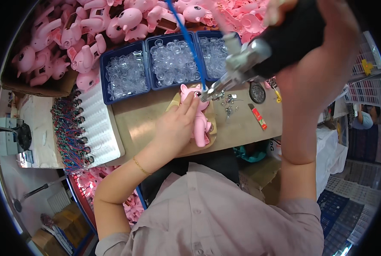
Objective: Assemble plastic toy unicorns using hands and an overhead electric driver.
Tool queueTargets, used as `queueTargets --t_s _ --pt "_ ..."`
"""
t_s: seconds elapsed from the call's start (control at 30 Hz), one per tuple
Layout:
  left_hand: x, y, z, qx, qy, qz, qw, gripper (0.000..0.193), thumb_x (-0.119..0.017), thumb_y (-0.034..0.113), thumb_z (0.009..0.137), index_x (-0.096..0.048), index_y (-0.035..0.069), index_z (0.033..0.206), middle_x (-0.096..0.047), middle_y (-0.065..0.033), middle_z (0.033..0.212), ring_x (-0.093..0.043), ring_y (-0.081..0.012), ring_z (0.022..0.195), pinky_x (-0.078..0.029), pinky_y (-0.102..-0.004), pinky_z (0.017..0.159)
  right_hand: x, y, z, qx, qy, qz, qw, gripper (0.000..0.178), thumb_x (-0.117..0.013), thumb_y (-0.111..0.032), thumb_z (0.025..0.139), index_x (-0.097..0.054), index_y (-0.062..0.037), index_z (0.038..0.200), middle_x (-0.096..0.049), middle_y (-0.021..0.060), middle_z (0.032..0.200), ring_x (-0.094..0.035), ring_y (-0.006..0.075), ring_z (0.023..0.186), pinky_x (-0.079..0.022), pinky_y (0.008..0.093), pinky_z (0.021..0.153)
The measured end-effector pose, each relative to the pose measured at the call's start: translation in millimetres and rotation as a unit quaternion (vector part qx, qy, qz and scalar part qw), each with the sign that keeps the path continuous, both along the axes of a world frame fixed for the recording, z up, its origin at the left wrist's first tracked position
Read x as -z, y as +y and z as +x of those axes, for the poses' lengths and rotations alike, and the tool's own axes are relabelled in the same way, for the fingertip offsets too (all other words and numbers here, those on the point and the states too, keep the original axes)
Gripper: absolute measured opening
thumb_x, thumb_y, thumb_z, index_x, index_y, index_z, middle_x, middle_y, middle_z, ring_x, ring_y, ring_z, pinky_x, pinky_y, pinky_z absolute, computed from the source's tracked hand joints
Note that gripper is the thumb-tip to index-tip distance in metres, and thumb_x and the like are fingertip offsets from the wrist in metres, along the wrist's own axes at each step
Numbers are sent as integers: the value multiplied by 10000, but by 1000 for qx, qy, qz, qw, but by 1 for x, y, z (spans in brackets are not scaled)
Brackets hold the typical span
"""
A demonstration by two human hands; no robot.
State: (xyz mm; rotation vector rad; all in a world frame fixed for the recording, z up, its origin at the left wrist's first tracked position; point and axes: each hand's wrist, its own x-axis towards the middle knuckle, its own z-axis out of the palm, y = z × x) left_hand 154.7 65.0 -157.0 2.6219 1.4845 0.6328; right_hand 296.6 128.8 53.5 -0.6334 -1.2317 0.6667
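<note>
A pink plastic toy animal (200, 128) lies on a yellowish board (194, 150) on the workbench in front of me. My left hand (175, 123) holds it down, its fingers laid together over the head beside the eye; the thumb is hidden. My right hand (310, 72) is raised at the right, wrapped round the black grip of a power screwdriver (252, 55). Its metal nose slants down to the left and ends at the toy's head, by the eye. A blue hose (186, 36) runs down from above to the nose tip. Whether the tip touches the toy, I cannot tell.
Behind the toy stand blue bins (148, 66) of clear plastic pieces, with pink toy parts (135, 19) heaped beyond. To the left is a white tray (109, 128) beside wired components (68, 132). Small metal parts (229, 106), an orange-red cutter (259, 117) and a dark dish (257, 92) lie at the right.
</note>
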Motion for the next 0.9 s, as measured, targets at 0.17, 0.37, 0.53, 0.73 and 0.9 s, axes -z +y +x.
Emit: queueTargets --t_s 0.17,0.37,0.53,0.73,0.9 --pt "7 1 -1 1 -15 8 1000 493 -650 139 733 -577 20 1206 -563 -90 1295 -604 -173 706 -529 -295 582 17 -24 -8 45 18 -129 990 375 -702 -177 826 -556 49 1088 -592 51 732 -548 102 542 -445 239 511" --pt "6 0 4 -5 -17 16 1000 450 -662 155 731 -604 20 1157 -573 -84 1275 -602 -173 676 -526 -293 558 34 -21 3 9 -41 -149 988 173 -667 -79 840 -589 12 964 -564 2 674 -510 58 542 -396 220 496" --pt "-2 0 4 -9 -11 21 1000 448 -675 173 725 -613 35 1147 -575 -60 1272 -601 -158 682 -523 -289 549 39 -26 7 -39 -76 -146 986 187 -639 -37 852 -569 -43 678 -540 -29 618 -485 36 536 -360 211 478" --pt "0 -3 2 -23 9 -11 1000 448 -655 168 746 -603 49 1175 -572 -36 1282 -607 -174 712 -530 -286 583 16 -24 -3 16 17 -72 997 282 -643 -267 876 -597 3 945 -552 15 604 -513 95 506 -396 222 489" --pt "8 -4 -6 -7 -37 20 999 393 -579 148 804 -583 43 1182 -575 -49 1279 -616 -208 745 -538 -320 673 18 -41 23 -160 -36 -22 986 326 -516 -328 923 -519 -2 918 -540 92 721 -529 180 635 -429 272 614"
